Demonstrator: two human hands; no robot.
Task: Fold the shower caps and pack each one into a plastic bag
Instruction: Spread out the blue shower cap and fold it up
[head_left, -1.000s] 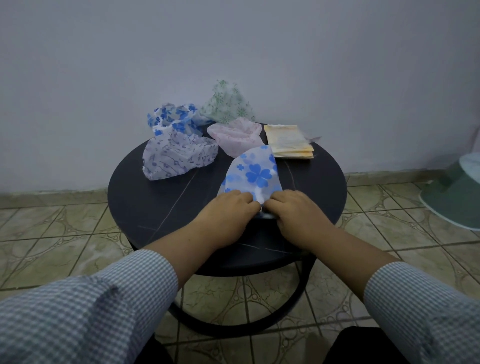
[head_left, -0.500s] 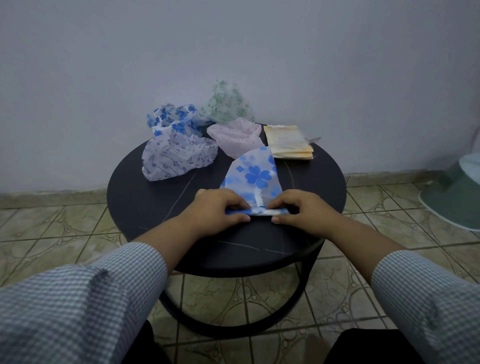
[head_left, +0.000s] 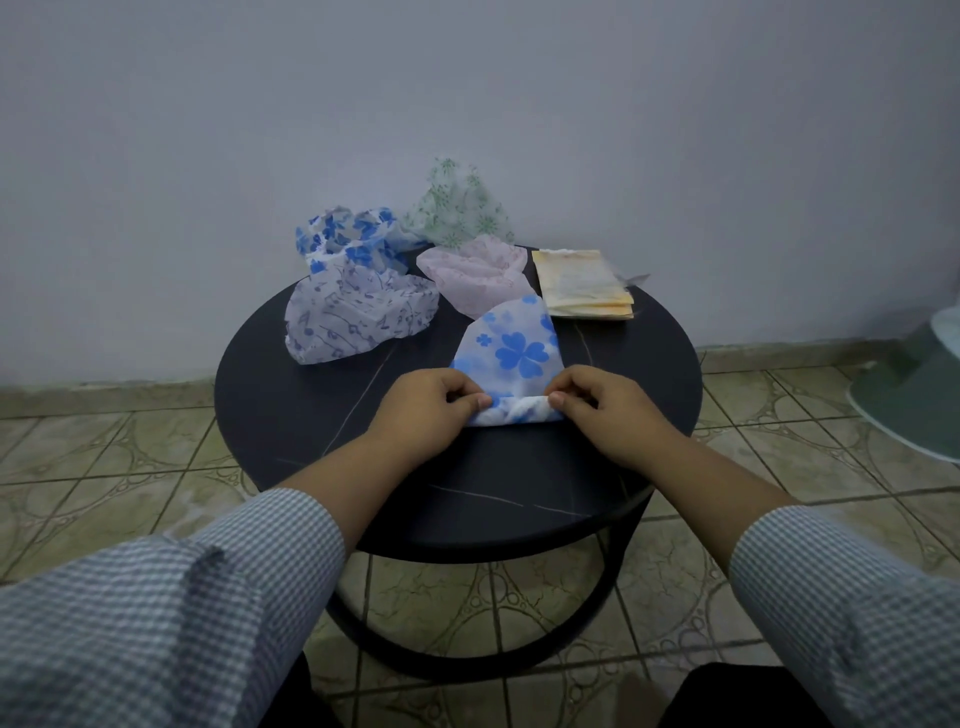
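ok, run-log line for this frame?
step: rolling near edge of clover cap | left hand, right hand: pinching roll ends | four caps unfolded | bags: untouched

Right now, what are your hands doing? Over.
Left hand, right hand both pinching rolled near edge of blue clover-print shower cap. Four caps unfolded behind. Nothing blocking.

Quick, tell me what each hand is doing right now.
Left hand: closed, pinching the left end of the rolled edge of the blue clover shower cap.
Right hand: closed, pinching the right end.
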